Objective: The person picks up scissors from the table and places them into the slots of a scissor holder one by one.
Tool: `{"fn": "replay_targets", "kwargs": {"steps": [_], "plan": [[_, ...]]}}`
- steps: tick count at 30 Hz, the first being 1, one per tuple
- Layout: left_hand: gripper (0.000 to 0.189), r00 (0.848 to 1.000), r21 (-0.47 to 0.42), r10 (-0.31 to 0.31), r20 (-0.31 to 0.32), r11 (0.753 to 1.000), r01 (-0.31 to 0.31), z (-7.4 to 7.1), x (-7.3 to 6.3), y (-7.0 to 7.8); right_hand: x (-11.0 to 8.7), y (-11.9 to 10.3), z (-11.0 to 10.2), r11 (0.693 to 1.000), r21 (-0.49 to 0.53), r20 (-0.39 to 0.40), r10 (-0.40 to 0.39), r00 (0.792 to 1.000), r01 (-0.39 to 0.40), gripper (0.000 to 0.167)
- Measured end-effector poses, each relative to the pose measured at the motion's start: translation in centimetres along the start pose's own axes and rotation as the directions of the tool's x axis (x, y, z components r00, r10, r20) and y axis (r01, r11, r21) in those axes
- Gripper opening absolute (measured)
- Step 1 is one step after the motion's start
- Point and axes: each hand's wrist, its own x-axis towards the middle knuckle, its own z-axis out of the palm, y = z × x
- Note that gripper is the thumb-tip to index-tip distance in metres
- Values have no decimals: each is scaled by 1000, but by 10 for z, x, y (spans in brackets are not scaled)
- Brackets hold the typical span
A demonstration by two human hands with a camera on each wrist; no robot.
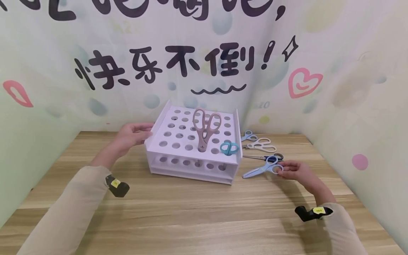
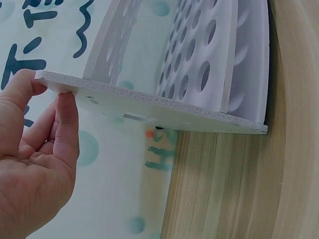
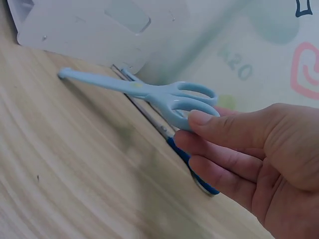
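Note:
A white rack (image 1: pixel 191 181) with rows of round holes stands at the middle of the table. My left hand (image 1: pixel 129 139) is at its left side; in the left wrist view the thumb and fingertips (image 2: pixel 67 107) pinch the edge of its side panel. Light blue scissors (image 3: pixel 149 92) are held by one handle loop between the thumb and fingers of my right hand (image 1: pixel 298 173). Their blades point left toward the rack, raised above the table in the right wrist view. Pink-brown scissors (image 1: pixel 204 136) stand blades down in a rack hole, and small teal scissors (image 1: pixel 228 148) stand in the front right corner.
Right of the rack lie dark blue scissors (image 1: pixel 271 158), white-handled scissors (image 1: pixel 261 145) and another blue-handled pair (image 1: pixel 249 136). The wooden table (image 1: pixel 178 219) ends at a printed cloth backdrop (image 1: pixel 153 81), close behind the rack.

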Motion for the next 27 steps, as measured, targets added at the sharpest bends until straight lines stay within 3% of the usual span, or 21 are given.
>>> {"fn": "replay_targets", "kwargs": {"steps": [4, 16, 23, 27], "plan": [[49, 1000, -1, 5, 3, 1000, -5, 0, -1, 0, 0, -11, -1, 1000, 10, 8, -25, 1000, 25, 45], [48, 1000, 4, 4, 7, 1000, -4, 0, 0, -2, 4, -40, 1, 990, -130, -63, -56, 996, 47, 43], [48, 1000, 2, 8, 7, 1000, -8, 0, 1, -2, 4, -60, 3, 982, -175, -26, -78, 997, 72, 42], [48, 1000, -3, 9, 5, 1000, -9, -1, 1, -3, 5, -74, 6, 965, -250, -12, -86, 996, 80, 40]]}}
